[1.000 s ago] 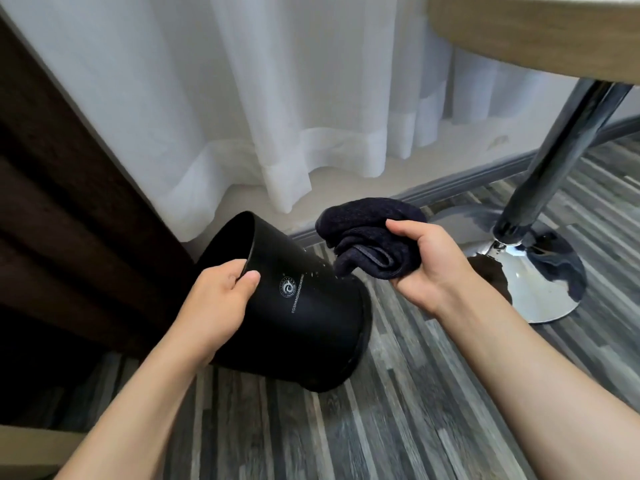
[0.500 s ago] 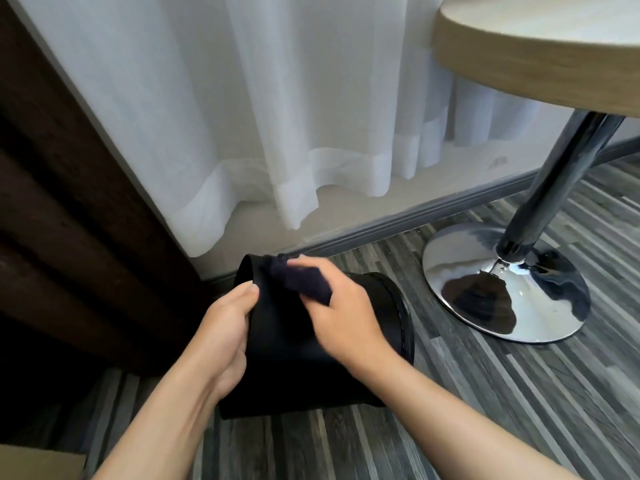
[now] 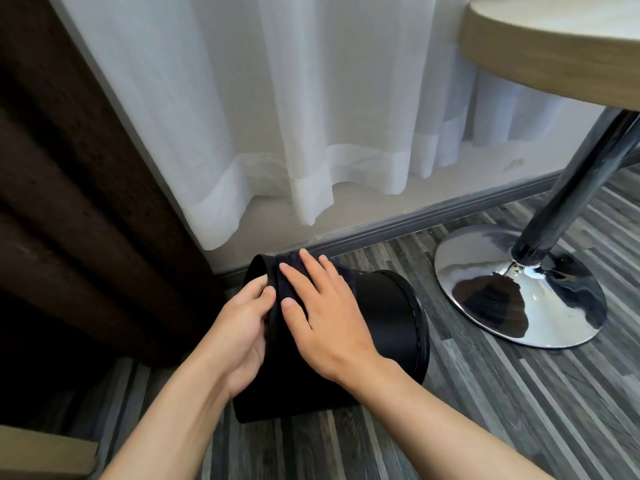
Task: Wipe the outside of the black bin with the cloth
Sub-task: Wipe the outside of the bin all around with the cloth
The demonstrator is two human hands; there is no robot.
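The black bin (image 3: 388, 320) lies on its side on the grey wood floor, its open rim to the left and its base to the right. My left hand (image 3: 242, 327) grips the rim, thumb outside and fingers hidden inside. My right hand (image 3: 322, 313) lies flat on the bin's upper wall near the rim, fingers spread, pressing the dark cloth (image 3: 294, 268) against it. Most of the cloth is hidden under that hand; only a dark edge shows around the fingertips.
A round table (image 3: 554, 57) stands at the right on a chrome pole (image 3: 575, 195) and a shiny round base (image 3: 519, 289). White sheer curtain (image 3: 294, 116) hangs behind, a dark brown curtain (image 3: 69, 202) at the left. A cardboard edge (image 3: 41, 455) shows bottom left.
My right hand brought the bunched cloth down from above the bin and now presses it flat on the wall near the rim. The bin has tipped further onto its side.
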